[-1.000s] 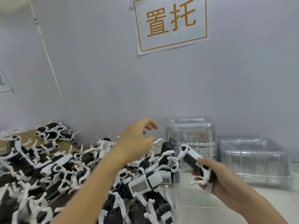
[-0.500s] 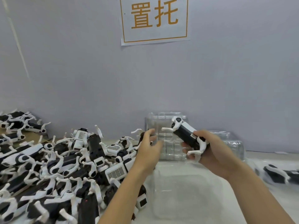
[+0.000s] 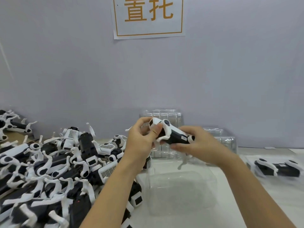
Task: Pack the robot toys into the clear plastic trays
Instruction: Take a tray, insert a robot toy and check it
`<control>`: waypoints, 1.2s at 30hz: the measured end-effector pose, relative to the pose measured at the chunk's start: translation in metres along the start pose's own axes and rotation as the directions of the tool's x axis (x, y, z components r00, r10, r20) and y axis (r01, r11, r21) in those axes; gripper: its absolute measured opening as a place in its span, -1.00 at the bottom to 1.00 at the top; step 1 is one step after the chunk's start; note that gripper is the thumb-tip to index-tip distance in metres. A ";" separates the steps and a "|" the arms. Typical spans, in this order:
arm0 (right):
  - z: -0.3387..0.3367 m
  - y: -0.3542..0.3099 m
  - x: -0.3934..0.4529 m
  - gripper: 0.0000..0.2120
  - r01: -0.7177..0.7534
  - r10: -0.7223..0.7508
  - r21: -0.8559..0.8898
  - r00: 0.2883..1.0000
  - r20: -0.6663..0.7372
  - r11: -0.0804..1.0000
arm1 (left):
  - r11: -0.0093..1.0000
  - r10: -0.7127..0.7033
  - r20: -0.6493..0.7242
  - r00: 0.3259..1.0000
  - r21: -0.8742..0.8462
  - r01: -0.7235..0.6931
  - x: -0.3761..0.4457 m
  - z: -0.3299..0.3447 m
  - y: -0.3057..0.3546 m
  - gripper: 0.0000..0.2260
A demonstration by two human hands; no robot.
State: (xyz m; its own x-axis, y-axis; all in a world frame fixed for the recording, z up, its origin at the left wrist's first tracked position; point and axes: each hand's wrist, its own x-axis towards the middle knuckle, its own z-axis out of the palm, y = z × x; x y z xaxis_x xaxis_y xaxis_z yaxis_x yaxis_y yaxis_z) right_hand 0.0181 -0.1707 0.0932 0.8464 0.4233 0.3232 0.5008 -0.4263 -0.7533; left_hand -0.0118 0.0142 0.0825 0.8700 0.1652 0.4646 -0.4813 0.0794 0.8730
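1. Heap of black-and-white robot dog toys: we count it the largest hazard. It lies just left of the open tray, its edge touching the tray's left wall; a forearm brushing it could tip toys in unsorted.
2. Empty clear plastic tray: directly below our hands, light and unanchored. We judge a hard push would slide it.
3. Stacked clear trays: behind our hands, near the wall; a knock could topple them.
4. Held robot dog toy: in the air above the tray. Our left hand pinches its head end, our right hand grasps its rear. Forcing the thin white legs may snap them.
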 end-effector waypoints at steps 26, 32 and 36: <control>-0.003 0.036 0.003 -0.80 -0.208 0.198 -0.165 0.977 -0.073 0.964 | 0.747 -0.289 -0.086 0.954 0.602 0.281 -0.020 0.015 -0.076 -0.61; -0.006 0.039 0.000 -0.77 -0.229 0.239 -0.230 0.971 0.013 0.946 | 0.821 -0.430 -0.185 0.884 0.327 0.468 -0.017 0.005 -0.079 -0.63; 0.004 0.040 0.000 -0.76 -0.238 0.295 -0.310 0.944 0.151 0.920 | 0.818 -0.462 -0.195 0.865 0.282 0.501 -0.018 0.004 -0.079 -0.63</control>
State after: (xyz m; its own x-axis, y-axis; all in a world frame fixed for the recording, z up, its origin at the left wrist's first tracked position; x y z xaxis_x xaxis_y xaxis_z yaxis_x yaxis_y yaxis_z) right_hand 0.0372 -0.1847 0.0604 0.9191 0.3939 -0.0035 0.3154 -0.7411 -0.5927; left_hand 0.0109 0.0008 0.0061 0.9541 0.2978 -0.0304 0.0720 -0.1296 0.9890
